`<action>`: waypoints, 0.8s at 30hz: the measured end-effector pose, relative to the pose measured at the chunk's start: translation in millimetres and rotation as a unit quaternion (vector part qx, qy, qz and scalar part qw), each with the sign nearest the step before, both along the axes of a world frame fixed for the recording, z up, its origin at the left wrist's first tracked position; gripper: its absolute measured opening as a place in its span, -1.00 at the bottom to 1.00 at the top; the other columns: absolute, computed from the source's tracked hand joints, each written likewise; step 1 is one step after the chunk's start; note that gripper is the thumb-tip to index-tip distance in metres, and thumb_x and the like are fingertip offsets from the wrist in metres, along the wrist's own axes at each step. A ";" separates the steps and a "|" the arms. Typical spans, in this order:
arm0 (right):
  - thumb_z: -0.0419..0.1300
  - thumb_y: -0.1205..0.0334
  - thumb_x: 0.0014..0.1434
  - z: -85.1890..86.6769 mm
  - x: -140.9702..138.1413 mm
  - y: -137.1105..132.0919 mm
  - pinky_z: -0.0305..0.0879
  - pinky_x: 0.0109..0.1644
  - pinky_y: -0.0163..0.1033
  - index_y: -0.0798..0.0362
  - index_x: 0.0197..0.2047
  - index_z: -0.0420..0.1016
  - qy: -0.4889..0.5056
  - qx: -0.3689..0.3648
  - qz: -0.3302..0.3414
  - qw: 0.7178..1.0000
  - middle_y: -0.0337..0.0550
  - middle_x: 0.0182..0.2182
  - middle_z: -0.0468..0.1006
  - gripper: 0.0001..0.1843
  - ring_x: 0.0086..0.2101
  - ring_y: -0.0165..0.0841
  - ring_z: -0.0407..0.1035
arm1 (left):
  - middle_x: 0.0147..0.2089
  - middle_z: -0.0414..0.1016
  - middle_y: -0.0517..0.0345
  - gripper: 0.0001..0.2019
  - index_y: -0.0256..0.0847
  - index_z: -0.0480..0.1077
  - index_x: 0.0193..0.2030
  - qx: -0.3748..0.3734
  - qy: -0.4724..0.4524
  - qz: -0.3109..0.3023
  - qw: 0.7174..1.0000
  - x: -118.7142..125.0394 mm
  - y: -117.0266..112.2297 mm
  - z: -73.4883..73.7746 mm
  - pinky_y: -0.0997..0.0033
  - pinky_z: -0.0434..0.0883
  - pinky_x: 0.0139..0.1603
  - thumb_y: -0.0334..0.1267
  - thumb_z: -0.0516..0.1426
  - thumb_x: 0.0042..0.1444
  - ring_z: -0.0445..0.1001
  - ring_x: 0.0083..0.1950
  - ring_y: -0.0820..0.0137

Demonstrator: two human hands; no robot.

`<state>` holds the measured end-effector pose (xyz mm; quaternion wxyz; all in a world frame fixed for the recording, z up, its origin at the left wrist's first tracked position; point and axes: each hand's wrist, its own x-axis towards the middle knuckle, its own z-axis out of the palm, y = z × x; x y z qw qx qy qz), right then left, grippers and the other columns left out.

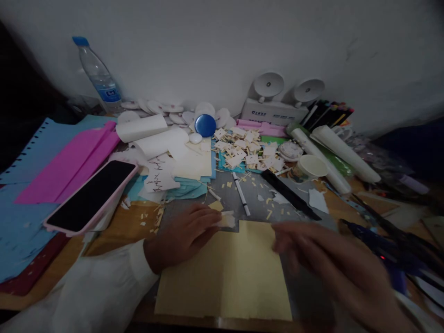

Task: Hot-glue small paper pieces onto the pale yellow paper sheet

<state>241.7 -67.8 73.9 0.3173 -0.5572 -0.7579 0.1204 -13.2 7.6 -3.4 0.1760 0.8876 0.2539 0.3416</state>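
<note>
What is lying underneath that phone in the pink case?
The phone rests partly on a pink paper sheet and on blue paper. Something pale props its near end, but the phone hides most of it, so I cannot tell what.

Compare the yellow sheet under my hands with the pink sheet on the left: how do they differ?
The yellow sheet lies close to the camera on the grey mat, while the pink sheet lies farther back on blue paper. The left hand rests on the yellow sheet's top left corner and the right hand is at its right edge; no hand touches the pink one. A phone overlaps the pink sheet. Both lie flat.
</note>
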 end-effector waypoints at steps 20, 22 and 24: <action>0.26 -0.02 0.12 -65.1 -35.3 45.2 -0.08 -0.63 -0.48 0.09 -0.32 0.44 0.519 -0.466 0.068 0.713 -0.35 -0.62 0.31 -0.69 -0.63 -0.61 0.11 | -0.12 0.55 -0.05 -0.79 -0.36 0.32 0.01 0.095 0.013 -0.084 0.992 -6.4 -0.2 11.9 0.27 0.49 0.00 -0.45 -0.04 0.29 0.42 0.04 0.27; 0.28 0.00 0.11 -65.6 -35.0 44.8 -0.07 -0.63 -0.49 0.09 -0.33 0.43 0.514 -0.466 0.068 0.717 -0.35 -0.60 0.33 -0.70 -0.62 -0.61 0.12 | -0.10 0.55 -0.07 -0.78 -0.37 0.31 0.02 0.097 0.019 -0.090 0.991 -6.6 -0.2 11.8 0.26 0.48 0.01 -0.44 -0.06 0.31 0.41 0.06 0.26; 0.29 0.02 0.10 -66.0 -35.0 44.7 -0.05 -0.63 -0.49 0.08 -0.33 0.42 0.510 -0.464 0.066 0.721 -0.35 -0.59 0.35 -0.71 -0.62 -0.61 0.14 | -0.09 0.55 -0.09 -0.77 -0.37 0.30 0.03 0.096 0.024 -0.092 0.991 -6.6 -0.2 11.6 0.25 0.48 0.02 -0.44 -0.07 0.31 0.41 0.08 0.26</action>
